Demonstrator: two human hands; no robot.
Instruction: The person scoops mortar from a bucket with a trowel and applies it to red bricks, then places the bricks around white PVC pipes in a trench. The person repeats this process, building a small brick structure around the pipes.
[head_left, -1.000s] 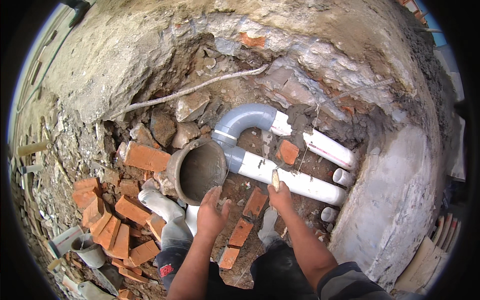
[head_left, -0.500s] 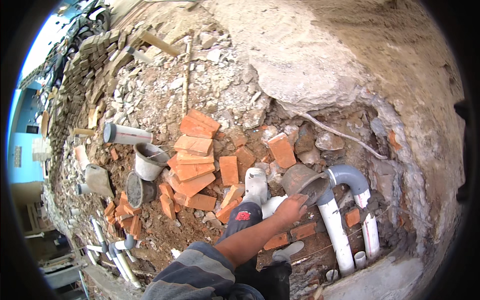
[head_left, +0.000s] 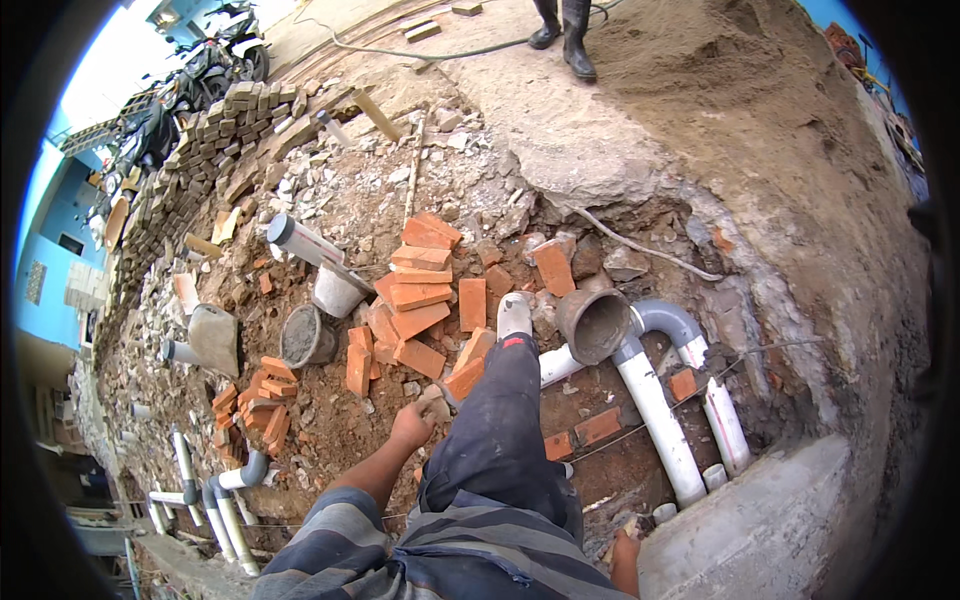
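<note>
My left hand (head_left: pixel 408 428) is low beside my bent left leg, fingers closed round a small grey-brown thing (head_left: pixel 436 403) whose kind I cannot make out. It is just below the nearest loose orange bricks (head_left: pixel 466 378). My right hand (head_left: pixel 625 552) is at the lower edge, by the concrete ledge (head_left: pixel 745 520); its fingers are mostly hidden. Ahead of my leg, a mortar-stained bucket (head_left: pixel 600 328) sits with its mouth tilted toward me, against the grey pipe elbow (head_left: pixel 668 318). White pipes (head_left: pixel 660 430) run down from there. My foot (head_left: pixel 514 314) is among bricks and rubble.
A brick heap (head_left: pixel 420 290) lies left of my foot, near a bucket of grey mortar (head_left: pixel 307 337) and a smaller brick pile (head_left: pixel 258 405). A bent rod (head_left: pixel 650 248) crosses the trench edge. Another person's dark boots (head_left: pixel 576 45) stand at the far side. A string (head_left: pixel 625 435) spans the trench.
My left hand has left the bucket's rim and moved left, to beside my leg. The bucket's mouth now faces me more. My right hand and another person's boots have come into view.
</note>
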